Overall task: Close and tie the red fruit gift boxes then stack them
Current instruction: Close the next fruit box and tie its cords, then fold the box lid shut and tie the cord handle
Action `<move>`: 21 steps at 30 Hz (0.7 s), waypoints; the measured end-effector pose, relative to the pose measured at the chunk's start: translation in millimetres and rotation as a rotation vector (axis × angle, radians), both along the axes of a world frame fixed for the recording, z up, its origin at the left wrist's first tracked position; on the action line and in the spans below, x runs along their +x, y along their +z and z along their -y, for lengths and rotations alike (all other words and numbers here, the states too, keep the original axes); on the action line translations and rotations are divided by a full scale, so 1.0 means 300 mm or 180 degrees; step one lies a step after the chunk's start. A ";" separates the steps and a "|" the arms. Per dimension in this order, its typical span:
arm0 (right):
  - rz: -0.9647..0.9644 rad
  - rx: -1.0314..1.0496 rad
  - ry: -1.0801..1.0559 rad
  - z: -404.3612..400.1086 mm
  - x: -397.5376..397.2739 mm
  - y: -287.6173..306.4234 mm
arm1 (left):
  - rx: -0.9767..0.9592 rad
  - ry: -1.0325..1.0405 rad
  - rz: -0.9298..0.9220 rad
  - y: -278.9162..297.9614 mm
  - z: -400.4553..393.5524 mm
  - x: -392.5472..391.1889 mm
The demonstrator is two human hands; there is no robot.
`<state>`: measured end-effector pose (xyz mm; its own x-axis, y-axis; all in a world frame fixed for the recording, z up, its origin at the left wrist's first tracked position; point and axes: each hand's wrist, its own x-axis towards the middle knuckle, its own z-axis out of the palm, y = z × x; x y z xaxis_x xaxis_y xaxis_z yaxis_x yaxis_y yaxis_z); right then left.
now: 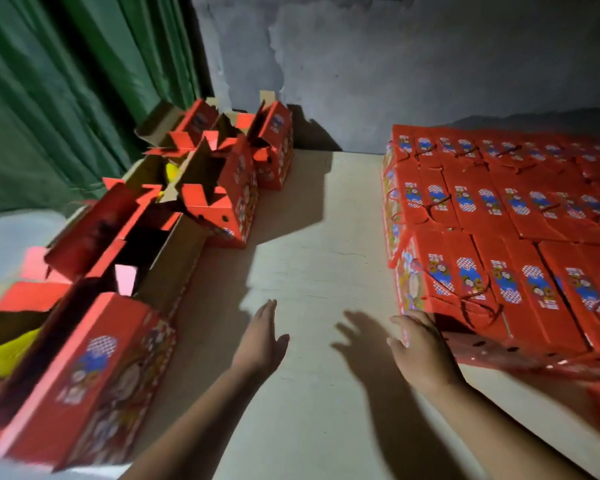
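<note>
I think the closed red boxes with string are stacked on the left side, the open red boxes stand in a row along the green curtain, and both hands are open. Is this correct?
Not quite. In the head view the stack of closed, string-tied red cardboard boxes is on the right side, not the left. The rest holds: the open red boxes stand in a row by the green curtain, and the left hand and right hand are both open.

dim room, harsh frontal light, hard shadows; blurred, warped edges

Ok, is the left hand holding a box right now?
No, the left hand is open with fingers straight over the bare surface, gripping nothing, apart from the closed box to its left.
</note>
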<state>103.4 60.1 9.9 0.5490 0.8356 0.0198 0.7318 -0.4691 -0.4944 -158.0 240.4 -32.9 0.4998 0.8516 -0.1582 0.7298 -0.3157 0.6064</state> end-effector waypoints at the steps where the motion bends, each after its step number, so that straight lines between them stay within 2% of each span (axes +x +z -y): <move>1: -0.0014 -0.0012 0.0086 -0.013 -0.028 -0.007 | 0.0092 0.0101 -0.0057 0.014 -0.025 -0.046; 5: -0.0184 -0.0086 0.0401 -0.082 -0.151 -0.024 | 0.0393 0.0652 -0.0344 0.089 -0.129 -0.282; 11: -0.0283 -0.0249 0.0674 -0.146 -0.256 -0.063 | 0.1226 0.1569 -0.1047 0.176 -0.189 -0.586; 15: -0.0303 -0.0377 0.0714 -0.159 -0.277 -0.087 | 0.0662 0.1981 -0.1376 0.172 -0.219 -0.706; 21: -0.0390 -0.0579 0.0627 -0.134 -0.263 -0.117 | 0.0172 0.2479 -0.1565 0.160 -0.251 -0.811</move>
<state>24.6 100.4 -25.3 0.3649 0.9101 -0.1964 0.7576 -0.4129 -0.5056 -401.2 315.6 15.2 -0.3304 0.9317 -0.1511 0.9196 0.3538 0.1707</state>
